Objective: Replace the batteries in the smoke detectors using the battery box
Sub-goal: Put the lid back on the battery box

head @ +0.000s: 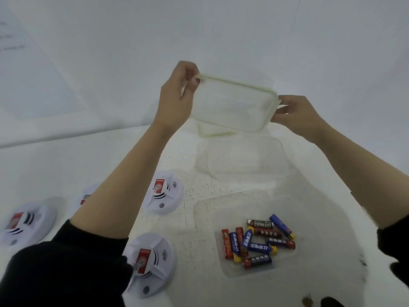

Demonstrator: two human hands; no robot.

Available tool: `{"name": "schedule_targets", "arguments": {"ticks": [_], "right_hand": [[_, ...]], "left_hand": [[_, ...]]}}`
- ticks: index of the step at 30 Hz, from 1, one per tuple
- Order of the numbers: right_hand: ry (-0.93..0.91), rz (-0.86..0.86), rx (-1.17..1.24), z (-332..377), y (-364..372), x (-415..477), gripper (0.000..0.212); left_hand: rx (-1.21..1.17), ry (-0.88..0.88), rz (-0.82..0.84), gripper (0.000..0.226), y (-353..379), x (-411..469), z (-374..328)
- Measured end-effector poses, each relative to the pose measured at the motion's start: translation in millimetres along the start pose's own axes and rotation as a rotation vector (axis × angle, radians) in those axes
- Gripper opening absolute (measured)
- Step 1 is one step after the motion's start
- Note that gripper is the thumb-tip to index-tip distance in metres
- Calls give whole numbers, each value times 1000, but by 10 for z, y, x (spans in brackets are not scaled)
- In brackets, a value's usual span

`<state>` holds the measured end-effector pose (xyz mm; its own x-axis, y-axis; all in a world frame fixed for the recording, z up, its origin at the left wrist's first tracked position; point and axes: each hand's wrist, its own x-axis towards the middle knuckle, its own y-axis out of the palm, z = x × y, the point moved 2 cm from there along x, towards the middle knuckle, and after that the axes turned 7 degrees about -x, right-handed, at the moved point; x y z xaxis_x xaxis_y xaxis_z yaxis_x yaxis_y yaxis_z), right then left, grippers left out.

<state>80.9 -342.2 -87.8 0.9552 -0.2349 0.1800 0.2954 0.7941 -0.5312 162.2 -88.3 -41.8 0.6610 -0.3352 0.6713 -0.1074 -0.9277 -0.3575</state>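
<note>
Clear, green-rimmed lid (234, 105) (slightly tilted) between pinching fingers of left hand (177, 96) and right hand (298, 116)

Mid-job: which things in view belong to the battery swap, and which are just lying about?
Job: lid, held by left hand and right hand; battery box; batteries; smoke detectors.
Lying about: empty clear box; second lid, partly hidden; paper on the wall.

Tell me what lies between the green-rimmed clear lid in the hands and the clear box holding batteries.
In the head view, an apparently empty clear plastic container sits on the white table between that lid and the battery box.
</note>
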Motion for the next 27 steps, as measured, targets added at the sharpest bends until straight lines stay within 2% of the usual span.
{"name": "schedule_targets", "arguments": {"ticks": [3, 6, 9, 12, 15, 18, 20, 23, 27], "right_hand": [[-57, 125, 139, 218, -127, -187, 31], [-60, 208, 323, 284, -260, -337, 31], [-22, 234, 408, 253, -309, -455, 25], [68, 143, 283, 177, -265, -573, 25], [195, 129, 177, 106, -205, -684, 18], [280, 113, 39, 37, -153, -766, 20], [297, 127, -68, -6, -96, -794, 23], [322, 147, -182, -71, -16, -809, 30], [342, 138, -177, -98, 14, -816, 35]], "left_hand": [[-108, -69, -20, 11, 7, 42, -192], [-170, -269, -67, 21, 41, 24, -275], [-157, -433, -40, 18, 112, -66, -258], [-129, -597, 24, 19, 196, -197, -193], [-174, -775, 147, 6, 225, -333, -126], [-133, -898, 283, 36, 225, -466, -42], [-108, -927, 302, 43, 235, -545, -10], [-95, -930, 270, 41, 255, -629, -3], [-91, -920, 250, 40, 257, -646, -7]]}}
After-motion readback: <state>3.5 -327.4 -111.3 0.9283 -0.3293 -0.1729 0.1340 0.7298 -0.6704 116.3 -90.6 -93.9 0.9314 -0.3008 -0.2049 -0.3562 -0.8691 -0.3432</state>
